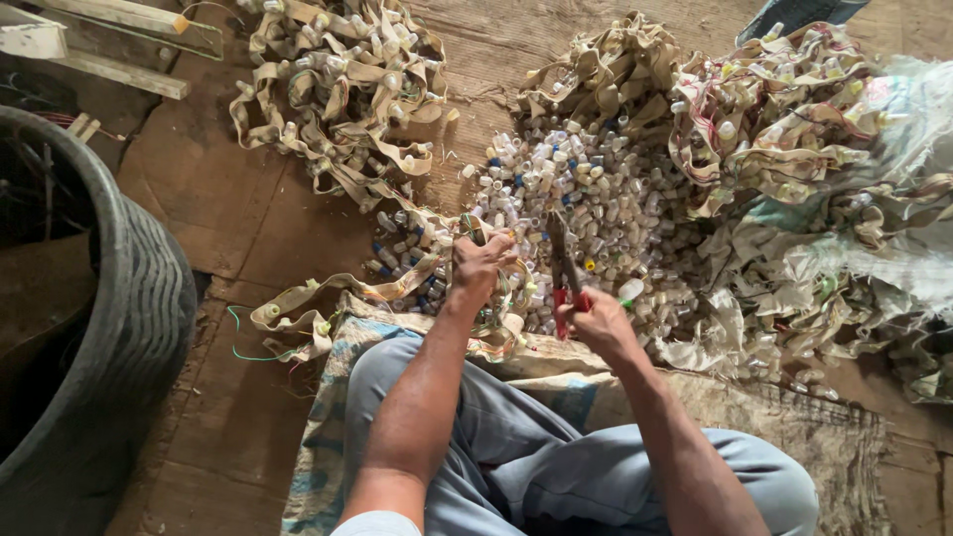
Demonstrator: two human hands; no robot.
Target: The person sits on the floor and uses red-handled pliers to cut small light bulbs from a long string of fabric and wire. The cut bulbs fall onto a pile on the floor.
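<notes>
At the far left a dark tub (119, 328) is cut off by the edge, its inside too shadowed to read. The left hand (479, 266) is closed around a beige strap (397, 288) studded with small caps; the fingers hide the gripped part. Just beside it, the right hand (596, 320) is wrapped around red-handled pliers (564, 273), blades pointing over the heap of loose caps (596, 199). Tangled straps (794, 149) run off to the right.

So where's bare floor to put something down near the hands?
Bare floor lies left, between the black tub and the strap tangle. Another patch sits between the two strap heaps. Ahead of the left hand and right hand with cutters, small caps crowd everything.
</notes>
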